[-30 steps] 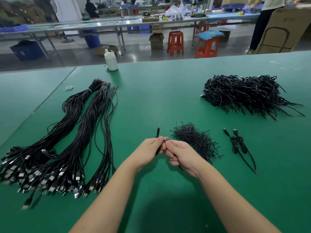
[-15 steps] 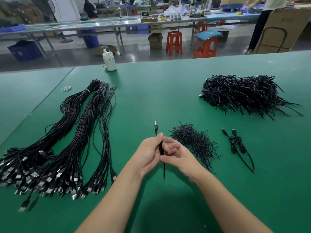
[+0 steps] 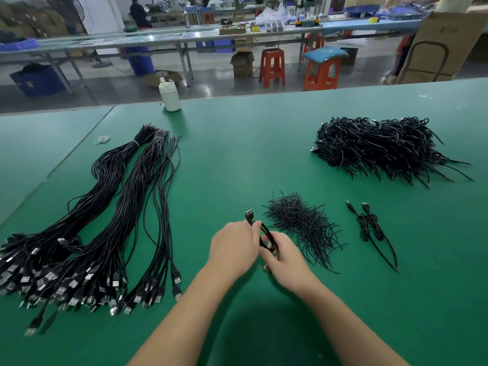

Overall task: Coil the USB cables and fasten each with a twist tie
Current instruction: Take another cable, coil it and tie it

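My left hand and my right hand meet above the green table and both grip one black USB cable folded into loops. Its plug sticks up past my left thumb. Right behind my hands lies a small heap of black twist ties. Bundles of uncoiled black USB cables stretch along the left side, plugs toward me. Two coiled cables lie to the right of the ties. A large pile of coiled cables sits at the far right.
A white bottle stands near the table's far edge. A small white rubber band lies at the far left. Beyond the table are red stools, a long workbench and cardboard boxes.
The cable between my hands has gone from a straight strand to gathered loops. My hands have turned slightly, and the plug now points up beside my left thumb.
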A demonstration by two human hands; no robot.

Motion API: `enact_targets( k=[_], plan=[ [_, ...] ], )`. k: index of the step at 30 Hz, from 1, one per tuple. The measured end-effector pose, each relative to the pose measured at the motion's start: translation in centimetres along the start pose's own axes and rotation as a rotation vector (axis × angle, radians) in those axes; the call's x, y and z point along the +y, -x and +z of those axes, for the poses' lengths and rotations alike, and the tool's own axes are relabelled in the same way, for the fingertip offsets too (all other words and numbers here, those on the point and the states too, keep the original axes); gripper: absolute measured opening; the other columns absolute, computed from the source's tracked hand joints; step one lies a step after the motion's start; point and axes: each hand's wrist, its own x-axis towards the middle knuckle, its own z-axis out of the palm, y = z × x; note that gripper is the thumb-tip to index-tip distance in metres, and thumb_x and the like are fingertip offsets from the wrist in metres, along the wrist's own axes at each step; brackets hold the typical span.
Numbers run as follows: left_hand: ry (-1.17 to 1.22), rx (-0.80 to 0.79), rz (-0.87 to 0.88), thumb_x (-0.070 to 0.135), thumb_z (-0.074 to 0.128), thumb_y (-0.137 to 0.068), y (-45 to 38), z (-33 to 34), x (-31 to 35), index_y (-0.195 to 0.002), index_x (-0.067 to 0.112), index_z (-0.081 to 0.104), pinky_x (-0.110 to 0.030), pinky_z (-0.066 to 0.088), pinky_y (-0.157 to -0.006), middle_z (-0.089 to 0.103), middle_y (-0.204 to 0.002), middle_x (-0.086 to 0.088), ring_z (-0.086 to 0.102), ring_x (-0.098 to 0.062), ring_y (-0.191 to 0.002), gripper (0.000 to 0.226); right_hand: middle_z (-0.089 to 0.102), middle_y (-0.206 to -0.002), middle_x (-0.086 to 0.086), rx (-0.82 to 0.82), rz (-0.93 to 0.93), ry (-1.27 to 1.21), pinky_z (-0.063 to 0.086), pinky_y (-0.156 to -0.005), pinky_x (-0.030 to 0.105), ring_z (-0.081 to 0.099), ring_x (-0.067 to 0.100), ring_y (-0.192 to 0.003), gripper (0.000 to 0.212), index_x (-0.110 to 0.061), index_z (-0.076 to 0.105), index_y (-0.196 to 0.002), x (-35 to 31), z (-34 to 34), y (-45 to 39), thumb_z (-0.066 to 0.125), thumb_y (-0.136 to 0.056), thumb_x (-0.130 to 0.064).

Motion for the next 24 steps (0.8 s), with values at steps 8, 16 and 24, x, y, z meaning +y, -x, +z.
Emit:
enact_targets(
  k=[8,16,24],
  plan=[
    [0.307,-0.080,0.206,0.043,0.053,-0.095,-0.3,-0.5,-1.2,-0.095,0.028,0.062,-0.018,0.042,-0.062,0.059,-0.067,0.010,0.054,0.000,-0.064,0.017,0.057,-0.117,0.008,-0.084,-0.049,0.217,0.042,-0.096,0.038,0.053,0.022,-0.108,0.025,-0.008,0.051,-0.122,0.8,0.8,-0.1,0.037,-0.104,-0.017],
    [0.230,-0.136,0.051,0.032,0.053,-0.098,-1.7,0.4,-1.4,-0.086,0.011,0.063,-0.029,0.037,-0.061,0.061,-0.073,0.001,0.057,-0.020,-0.070,0.026,0.056,-0.115,0.003,-0.128,-0.045,0.223,0.040,-0.091,0.032,0.052,0.019,-0.106,0.026,-0.012,0.050,-0.126,1.3,1.8,-0.2,0.038,-0.105,-0.023],
    [0.301,-0.091,-0.157,0.047,0.057,-0.093,-2.7,1.3,0.2,-0.092,0.016,0.058,-0.026,0.037,-0.057,0.057,-0.075,0.006,0.058,-0.022,-0.078,0.031,0.050,-0.081,0.001,-0.051,0.024,0.440,0.042,-0.069,0.041,0.053,0.028,-0.078,0.031,-0.017,0.038,-0.087,2.3,2.0,-0.9,0.024,-0.106,-0.037]
  ],
)
